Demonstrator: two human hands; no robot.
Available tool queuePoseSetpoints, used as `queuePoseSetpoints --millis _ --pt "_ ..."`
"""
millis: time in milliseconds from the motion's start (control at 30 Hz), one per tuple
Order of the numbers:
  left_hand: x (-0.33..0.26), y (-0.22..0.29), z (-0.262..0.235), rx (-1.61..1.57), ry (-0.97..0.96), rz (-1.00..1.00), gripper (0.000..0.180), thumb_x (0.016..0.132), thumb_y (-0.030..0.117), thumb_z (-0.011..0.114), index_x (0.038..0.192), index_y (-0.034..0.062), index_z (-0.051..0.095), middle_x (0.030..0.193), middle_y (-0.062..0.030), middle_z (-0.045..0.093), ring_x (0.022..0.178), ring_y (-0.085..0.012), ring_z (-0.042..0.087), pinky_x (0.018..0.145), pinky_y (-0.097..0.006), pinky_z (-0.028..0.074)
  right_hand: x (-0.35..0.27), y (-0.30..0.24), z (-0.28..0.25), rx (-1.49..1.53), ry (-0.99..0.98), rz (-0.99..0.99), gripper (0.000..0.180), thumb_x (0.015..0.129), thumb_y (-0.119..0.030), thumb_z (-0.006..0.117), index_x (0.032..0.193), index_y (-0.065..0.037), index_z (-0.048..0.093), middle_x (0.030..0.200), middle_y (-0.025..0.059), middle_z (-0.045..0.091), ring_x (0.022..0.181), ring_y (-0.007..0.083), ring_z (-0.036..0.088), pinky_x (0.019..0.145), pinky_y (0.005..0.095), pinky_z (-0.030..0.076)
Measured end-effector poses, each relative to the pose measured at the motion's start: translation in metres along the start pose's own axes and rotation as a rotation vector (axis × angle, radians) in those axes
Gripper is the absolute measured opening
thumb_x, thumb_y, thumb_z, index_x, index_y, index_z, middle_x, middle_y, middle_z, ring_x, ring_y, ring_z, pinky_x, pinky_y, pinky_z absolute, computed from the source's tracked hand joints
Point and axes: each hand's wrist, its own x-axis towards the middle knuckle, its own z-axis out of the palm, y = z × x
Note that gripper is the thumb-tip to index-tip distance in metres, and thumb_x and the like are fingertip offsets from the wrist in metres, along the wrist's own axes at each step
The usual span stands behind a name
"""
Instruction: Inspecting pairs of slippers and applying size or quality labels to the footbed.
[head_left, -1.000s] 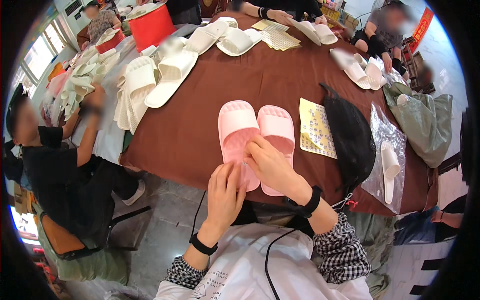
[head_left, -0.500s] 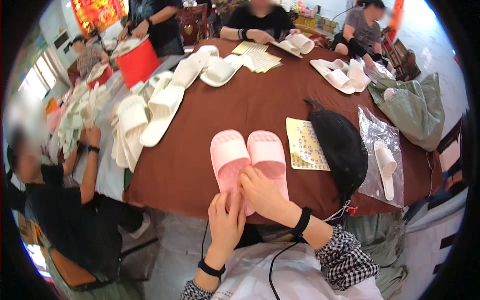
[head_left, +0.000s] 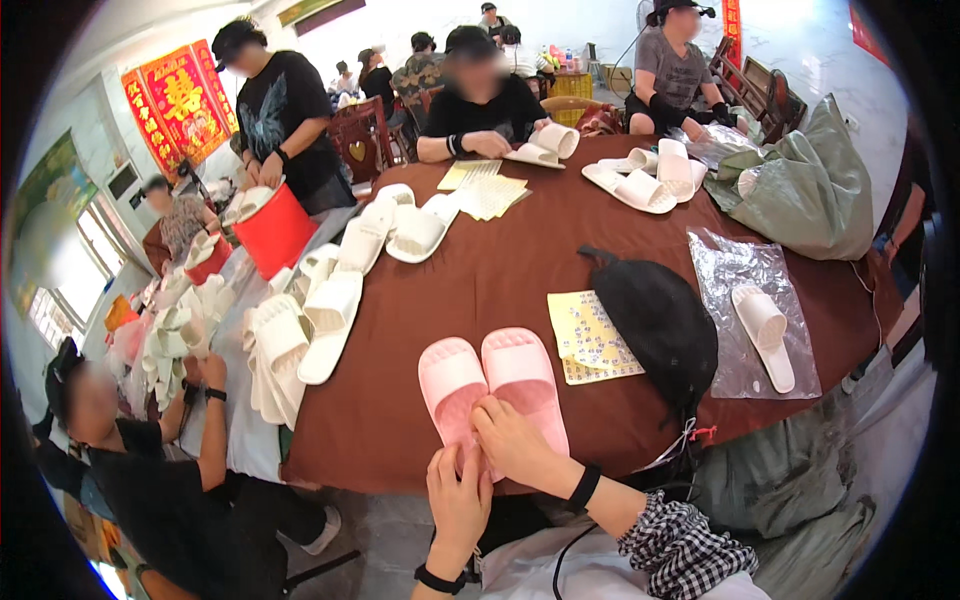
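Observation:
A pair of pink slippers, the left slipper [head_left: 453,377] and the right slipper [head_left: 520,362], lies side by side at the near edge of the table, toes pointing away from me. My right hand [head_left: 515,443] reaches across the right slipper, its bent fingers closed at the left slipper's inner edge. Around the left slipper's heel my left hand [head_left: 458,505] is closed, fingertips beside those of the right. Anything small between the fingertips is hidden. Just right of the slippers lies a yellow sticker sheet [head_left: 590,338], partly under a black mesh bag [head_left: 660,330].
White slippers [head_left: 330,325] are heaped along the left of the brown-covered table [head_left: 430,300]. A single white slipper [head_left: 762,335] lies on clear plastic [head_left: 710,280] at right. Behind it slumps a green sack [head_left: 810,200]. A red bucket [head_left: 275,235] and several co-workers surround the table.
My view has tilted up, so the table and slippers sit lower in the picture and more of the room shows. Both hands keep nearly the same hold on the left pink slipper.

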Motion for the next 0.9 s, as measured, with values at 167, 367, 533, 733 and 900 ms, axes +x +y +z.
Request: queuePoseSetpoints --millis 167,367,533,733,900 --pt "0.0015 -0.0034 0.0047 -0.008 0.021 0.012 0.051 0.085 0.007 0.067 0.134 -0.0018 0.055 0.132 -0.024 0.049 0.121 -0.0449 0.048 0.104 -0.052 0.04 -0.0012 -0.0001 0.0015 0.035 0.025 0.011 0.029 0.078 -0.005 0.066 0.103 0.001 0.054 0.106 0.0176 0.054 0.099 0.036 0.057 0.084 0.0425 0.051" --pt "0.0005 -0.0052 0.0042 0.016 -0.01 0.035 0.055 0.085 0.007 0.067 0.137 -0.0014 0.053 0.132 -0.0241 0.048 0.122 -0.0442 0.047 0.104 -0.053 0.039 -0.0027 0.0031 0.0052 0.054 0.015 -0.002 0.031 0.077 -0.002 0.065 0.105 0.001 0.054 0.109 0.0184 0.054 0.1 0.0369 0.056 0.088 0.0433 0.05" --pt "0.0002 -0.0051 0.0056 0.04 -0.025 0.018 0.057 0.086 0.009 0.065 0.141 0.0023 0.052 0.135 -0.0232 0.046 0.124 -0.0432 0.045 0.105 -0.053 0.038 -0.0035 0.0033 0.0057 0.072 0.034 -0.012 0.033 0.076 -0.003 0.066 0.107 0.001 0.055 0.109 0.0182 0.054 0.1 0.037 0.056 0.087 0.0434 0.05" --pt "-0.0027 -0.0073 0.0072 0.007 -0.026 0.002 0.058 0.087 0.008 0.062 0.144 0.0069 0.054 0.136 -0.0234 0.046 0.124 -0.0432 0.044 0.108 -0.053 0.036 -0.0027 0.0014 0.0014 0.053 0.033 -0.001 0.031 0.077 -0.004 0.065 0.106 0.0 0.056 0.108 0.0175 0.055 0.1 0.0358 0.056 0.086 0.0428 0.05" --pt "-0.0036 -0.0075 0.0093 0.022 0.0 0.023 0.057 0.086 0.008 0.061 0.142 0.0083 0.057 0.137 -0.0231 0.045 0.126 -0.0428 0.044 0.109 -0.052 0.036 -0.0041 0.0043 -0.0016 0.126 0.011 0.033 0.027 0.079 -0.004 0.065 0.104 -0.001 0.057 0.106 0.0147 0.055 0.098 0.0348 0.057 0.085 0.0423 0.05"
